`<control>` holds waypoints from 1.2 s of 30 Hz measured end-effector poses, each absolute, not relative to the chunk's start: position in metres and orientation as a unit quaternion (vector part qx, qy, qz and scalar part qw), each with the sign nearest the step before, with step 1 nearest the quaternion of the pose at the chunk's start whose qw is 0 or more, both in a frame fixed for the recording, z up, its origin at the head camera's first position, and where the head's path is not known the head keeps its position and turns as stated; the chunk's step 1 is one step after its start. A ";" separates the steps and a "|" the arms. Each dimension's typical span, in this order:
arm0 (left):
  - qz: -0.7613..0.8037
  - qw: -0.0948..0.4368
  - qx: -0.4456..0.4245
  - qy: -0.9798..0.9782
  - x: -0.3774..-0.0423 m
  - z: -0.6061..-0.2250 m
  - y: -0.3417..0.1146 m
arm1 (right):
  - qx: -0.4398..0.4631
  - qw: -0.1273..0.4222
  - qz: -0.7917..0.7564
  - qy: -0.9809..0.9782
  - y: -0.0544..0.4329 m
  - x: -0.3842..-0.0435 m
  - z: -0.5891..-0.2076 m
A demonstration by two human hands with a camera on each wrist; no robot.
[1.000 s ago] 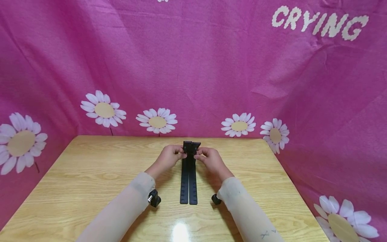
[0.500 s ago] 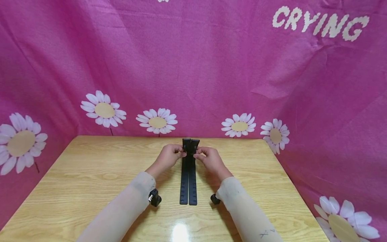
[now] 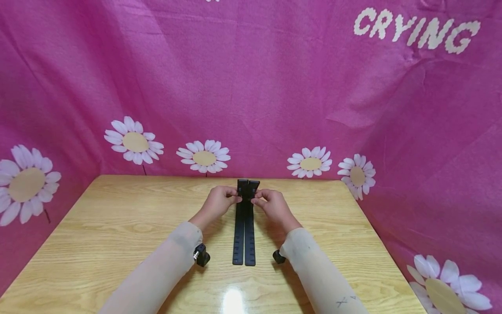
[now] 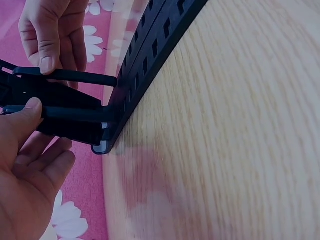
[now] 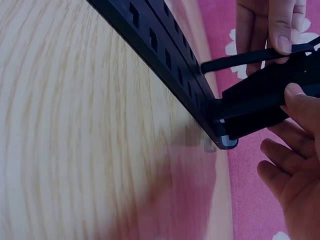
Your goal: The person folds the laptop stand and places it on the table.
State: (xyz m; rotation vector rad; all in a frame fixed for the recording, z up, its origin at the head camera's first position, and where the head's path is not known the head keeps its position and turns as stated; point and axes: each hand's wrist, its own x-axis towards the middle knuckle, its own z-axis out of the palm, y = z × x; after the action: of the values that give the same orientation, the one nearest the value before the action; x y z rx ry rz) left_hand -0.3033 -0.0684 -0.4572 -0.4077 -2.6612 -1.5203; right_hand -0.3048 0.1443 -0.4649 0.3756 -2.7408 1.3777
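Observation:
A black folding laptop stand [image 3: 238,246] stands in the middle of the table in the head view, its two long notched rails flat and pointing toward me. At the far end its raised upper part [image 3: 243,185] tilts up from the rails. My left hand [image 3: 219,203] pinches the left side of this part between thumb and fingers. On the opposite side, my right hand [image 3: 274,207] pinches it the same way. The left wrist view shows a slim support arm [image 4: 85,78] meeting the slotted rail [image 4: 155,47]. Each thumb lies on one support arm.
The wooden table [image 3: 129,218] has a pink cloth [image 3: 251,87] with daisies hanging behind it and along both sides. A small black device [image 3: 201,256] sits at my left wrist, another [image 3: 279,257] at my right.
The stand's upper part has tilted up slightly, its top edge now a little higher. Both hands have risen slightly with it and keep their grip.

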 end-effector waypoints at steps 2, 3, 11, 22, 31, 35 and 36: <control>-0.492 0.028 -0.129 -0.861 -0.304 -0.457 -0.068 | 0.119 0.033 0.447 -0.886 0.143 -0.306 -0.465; -0.492 0.030 -0.127 -0.861 -0.305 -0.457 -0.068 | 0.117 0.035 0.450 -0.885 0.143 -0.306 -0.466; -0.488 0.042 -0.118 -0.864 -0.306 -0.458 -0.069 | 0.097 0.039 0.462 -0.881 0.140 -0.309 -0.468; -0.496 0.074 -0.073 -0.862 -0.306 -0.457 -0.068 | 0.086 0.079 0.439 -0.891 0.140 -0.314 -0.469; -0.499 0.099 -0.114 -0.853 -0.312 -0.456 -0.066 | 0.094 0.104 0.460 -0.877 0.142 -0.317 -0.465; -0.515 0.087 -0.141 -0.841 -0.312 -0.459 -0.063 | 0.112 0.086 0.481 -0.865 0.141 -0.316 -0.464; -0.516 0.085 -0.144 -0.840 -0.311 -0.459 -0.062 | 0.117 0.081 0.485 -0.863 0.141 -0.315 -0.463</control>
State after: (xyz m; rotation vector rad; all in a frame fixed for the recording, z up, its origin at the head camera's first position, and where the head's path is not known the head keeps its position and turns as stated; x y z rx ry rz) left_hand -0.3113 -0.0623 -0.4595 -0.4293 -2.5062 -1.5378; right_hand -0.3153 0.1408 -0.4632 0.3484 -2.5801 1.4487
